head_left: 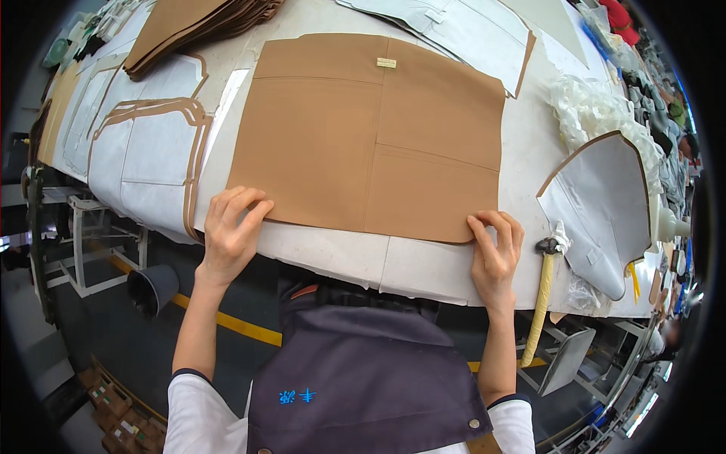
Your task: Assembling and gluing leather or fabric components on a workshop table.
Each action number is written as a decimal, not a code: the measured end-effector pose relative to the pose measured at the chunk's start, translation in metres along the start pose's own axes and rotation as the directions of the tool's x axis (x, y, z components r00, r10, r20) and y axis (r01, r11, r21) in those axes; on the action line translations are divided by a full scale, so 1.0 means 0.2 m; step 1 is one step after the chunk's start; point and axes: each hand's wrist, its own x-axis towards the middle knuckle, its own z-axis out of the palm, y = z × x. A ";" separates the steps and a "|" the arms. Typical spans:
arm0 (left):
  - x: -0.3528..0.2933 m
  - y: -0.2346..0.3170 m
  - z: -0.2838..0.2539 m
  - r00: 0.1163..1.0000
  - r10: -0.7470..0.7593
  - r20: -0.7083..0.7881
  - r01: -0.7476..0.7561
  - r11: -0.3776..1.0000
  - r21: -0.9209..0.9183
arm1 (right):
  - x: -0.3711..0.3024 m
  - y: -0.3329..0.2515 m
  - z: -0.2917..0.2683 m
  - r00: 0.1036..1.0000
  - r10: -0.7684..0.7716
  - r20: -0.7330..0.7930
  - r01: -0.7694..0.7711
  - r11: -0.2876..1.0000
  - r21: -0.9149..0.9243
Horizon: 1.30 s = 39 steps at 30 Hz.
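A large brown sewn panel [318,144] lies flat on the pale worktable in front of me, with seams across it and a small light label [386,63] near its far edge. My left hand [233,225] pinches the panel's near left corner between thumb and fingers. At the near right corner, my right hand [497,246] grips the edge in the same way, fingers curled. To the right of that hand lies a hammer [546,284] with a yellow-wrapped handle that juts past the table edge.
Brown-edged white pieces [155,151] lie at the left, with a stack of brown panels [197,30] behind them. More white-backed pieces [476,38] are at the far side. A curved piece [601,204] and crumpled white strips [597,110] occupy the right. A dark bucket [153,290] is on the floor.
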 end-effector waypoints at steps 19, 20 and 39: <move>-0.03 0.12 -0.01 0.419 -0.863 0.282 0.421 -0.090 -0.902 | 0.06 0.09 -0.02 0.571 0.737 0.361 -0.583 0.055 0.810; -0.02 0.11 -0.02 0.415 -0.864 0.286 0.421 -0.097 -0.902 | 0.07 0.08 -0.03 0.570 0.737 0.363 -0.589 0.058 0.806; 0.02 0.14 0.03 0.419 -0.872 0.253 0.523 0.004 -0.852 | 0.09 -0.43 0.18 0.946 -0.230 0.227 0.191 0.964 0.184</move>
